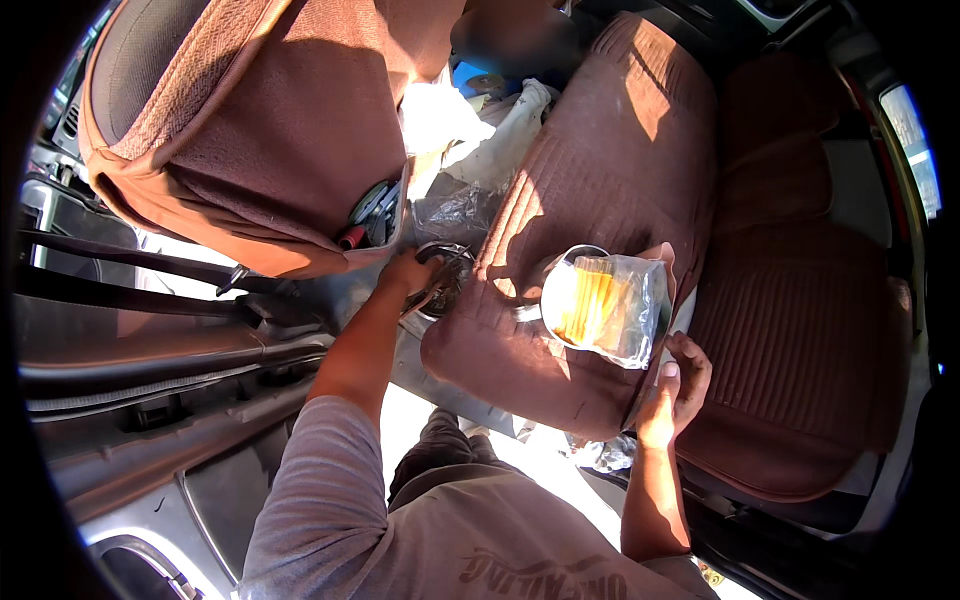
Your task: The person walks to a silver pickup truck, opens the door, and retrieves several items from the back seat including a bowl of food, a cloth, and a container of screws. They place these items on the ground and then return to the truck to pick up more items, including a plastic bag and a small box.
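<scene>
I lean into a car's rear row. My left hand reaches down into the footwell and closes on a round metal part with wires below the front seat back. My right hand grips the raised front edge of the brown rear seat cushion, thumb on top, tilting it up. On that cushion lies a round yellow pleated filter in a clear plastic bag, just above my right hand.
White rags and a grey plastic bag fill the footwell behind the front seat. Tools stick out of the seat-back pocket. A black seat belt crosses at left. The fixed rear cushion lies at right.
</scene>
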Demonstrator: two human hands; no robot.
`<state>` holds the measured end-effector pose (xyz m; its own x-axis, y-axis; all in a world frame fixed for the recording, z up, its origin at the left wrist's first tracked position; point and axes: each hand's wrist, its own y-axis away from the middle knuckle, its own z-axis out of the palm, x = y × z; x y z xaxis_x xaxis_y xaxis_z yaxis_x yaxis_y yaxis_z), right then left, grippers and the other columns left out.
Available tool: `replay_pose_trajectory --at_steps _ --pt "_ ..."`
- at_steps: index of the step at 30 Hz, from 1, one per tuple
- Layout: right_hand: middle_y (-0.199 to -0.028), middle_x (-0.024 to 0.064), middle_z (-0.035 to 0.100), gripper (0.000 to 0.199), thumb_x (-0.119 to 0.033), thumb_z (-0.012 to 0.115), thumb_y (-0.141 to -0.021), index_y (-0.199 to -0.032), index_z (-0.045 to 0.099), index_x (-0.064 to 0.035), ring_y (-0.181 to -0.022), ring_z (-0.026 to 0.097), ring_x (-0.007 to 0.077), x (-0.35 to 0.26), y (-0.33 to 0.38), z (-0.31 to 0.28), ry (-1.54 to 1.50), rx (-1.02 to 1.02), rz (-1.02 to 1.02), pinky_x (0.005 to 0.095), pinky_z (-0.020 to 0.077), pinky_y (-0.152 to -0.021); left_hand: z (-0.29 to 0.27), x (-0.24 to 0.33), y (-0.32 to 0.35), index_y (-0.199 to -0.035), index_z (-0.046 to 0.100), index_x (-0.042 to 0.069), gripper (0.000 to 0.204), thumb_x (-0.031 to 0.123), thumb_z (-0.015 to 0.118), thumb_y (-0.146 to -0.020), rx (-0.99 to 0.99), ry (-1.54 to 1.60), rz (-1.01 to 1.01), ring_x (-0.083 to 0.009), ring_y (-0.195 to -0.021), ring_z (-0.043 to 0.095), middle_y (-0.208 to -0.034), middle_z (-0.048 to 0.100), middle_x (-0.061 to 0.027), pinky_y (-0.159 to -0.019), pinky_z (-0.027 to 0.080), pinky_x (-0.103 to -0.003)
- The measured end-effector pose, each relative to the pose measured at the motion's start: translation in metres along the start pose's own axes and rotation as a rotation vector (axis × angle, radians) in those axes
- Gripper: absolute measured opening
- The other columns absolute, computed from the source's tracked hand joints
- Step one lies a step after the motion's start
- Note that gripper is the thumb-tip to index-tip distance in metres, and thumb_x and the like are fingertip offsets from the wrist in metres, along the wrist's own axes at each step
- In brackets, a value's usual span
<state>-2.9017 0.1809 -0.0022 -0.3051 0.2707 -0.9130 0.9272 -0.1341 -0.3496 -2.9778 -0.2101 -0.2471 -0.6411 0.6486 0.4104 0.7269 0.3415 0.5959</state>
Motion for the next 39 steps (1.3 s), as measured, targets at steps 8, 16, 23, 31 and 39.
replay_pose_trajectory --at_steps 8,16,23,31,39 --pt "-0.125 0.0185 0.058 0.042 -0.009 0.059 -0.092 -0.13 0.052 0.0067 -0.116 0.056 0.0284 0.064 0.007 -0.031 0.478 0.047 0.219 0.0363 0.042 -0.101 0.019 -0.056 -0.032 -0.115 0.065 0.001 0.03 0.014 0.063 -0.088 -0.151 0.347 0.016 -0.0319 -0.087 0.069 -0.103 0.07 -0.0204 -0.078 0.053 -0.043" --pt "-0.073 0.0 0.057 0.035 -0.023 0.054 -0.097 -0.124 0.055 -0.0003 -0.059 0.052 0.0066 0.078 -0.01 -0.015 0.136 0.014 0.484 0.0226 0.0395 -0.047 -0.02 -0.096 0.01 -0.112 0.066 -0.001 0.027 0.007 0.059 -0.088 0.293 0.315 0.331 -0.024 -0.087 0.067 -0.097 0.071 -0.0141 -0.078 0.051 -0.038" --pt "-0.076 0.0074 0.061 0.027 -0.009 0.052 -0.089 -0.115 0.056 -0.0028 -0.048 0.053 0.012 0.044 -0.026 -0.006 0.056 -0.102 0.611 0.026 0.0425 -0.04 -0.093 -0.034 0.148 -0.108 0.062 -0.005 0.029 0.014 0.059 -0.086 0.266 0.079 0.124 -0.0467 -0.11 0.059 -0.111 0.064 -0.0304 -0.096 0.046 -0.045" --pt "-0.078 0.0137 0.063 0.047 -0.003 0.045 -0.079 -0.126 0.048 0.0005 -0.048 0.058 0.018 0.059 -0.033 -0.011 0.04 -0.189 0.694 0.0306 0.0452 -0.041 -0.13 -0.05 0.188 -0.108 0.06 -0.006 0.029 0.012 0.06 -0.085 0.374 -0.025 0.049 -0.045 -0.111 0.059 -0.113 0.063 -0.0299 -0.095 0.046 -0.046" --pt "-0.076 0.0148 0.062 0.033 -0.004 0.045 -0.082 -0.115 0.05 0.0018 -0.048 0.058 0.02 0.066 -0.028 -0.011 0.049 -0.192 0.657 0.034 0.0474 -0.042 -0.07 -0.111 0.162 -0.103 0.062 0.001 0.016 0.013 0.059 -0.093 0.141 0.601 -0.16 -0.0185 -0.047 0.053 -0.069 0.06 -0.0078 -0.039 0.041 -0.034"
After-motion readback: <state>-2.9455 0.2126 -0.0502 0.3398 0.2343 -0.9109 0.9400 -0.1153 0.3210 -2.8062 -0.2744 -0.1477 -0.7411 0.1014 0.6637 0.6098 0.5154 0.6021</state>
